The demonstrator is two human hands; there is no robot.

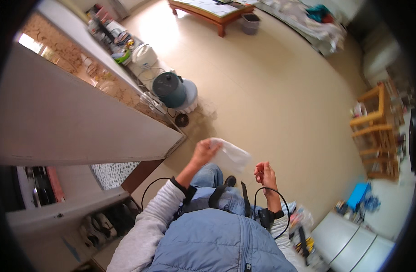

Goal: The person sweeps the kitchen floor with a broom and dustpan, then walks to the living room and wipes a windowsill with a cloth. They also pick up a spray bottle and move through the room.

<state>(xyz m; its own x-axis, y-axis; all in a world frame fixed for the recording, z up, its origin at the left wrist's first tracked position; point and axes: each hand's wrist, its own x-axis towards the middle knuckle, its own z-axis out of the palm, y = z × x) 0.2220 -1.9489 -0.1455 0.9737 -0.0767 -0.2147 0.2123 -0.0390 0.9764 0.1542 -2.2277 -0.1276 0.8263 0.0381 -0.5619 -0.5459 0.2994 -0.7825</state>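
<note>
Before my body, my left hand [206,151] pinches one edge of a thin white sheet [231,154], a tissue or light cloth. The sheet hangs out to the right, its far end blurred and free. A short gap lies between that end and my right hand [266,174]. The right hand is raised with its fingers partly curled and somewhat apart, and nothing shows in it. Both wrists carry dark bands with black cables. Below the hands are my jeans and one dark shoe [230,181] on the tiled floor [262,102].
A dark green lidded pot [169,89] stands on a stool at the left, beside a white rice cooker [145,55]. Shelves with shoes [99,226] are at lower left. Wooden chairs [373,125], a white fridge [352,236], a low table [220,20] and a bin [250,23] stand around.
</note>
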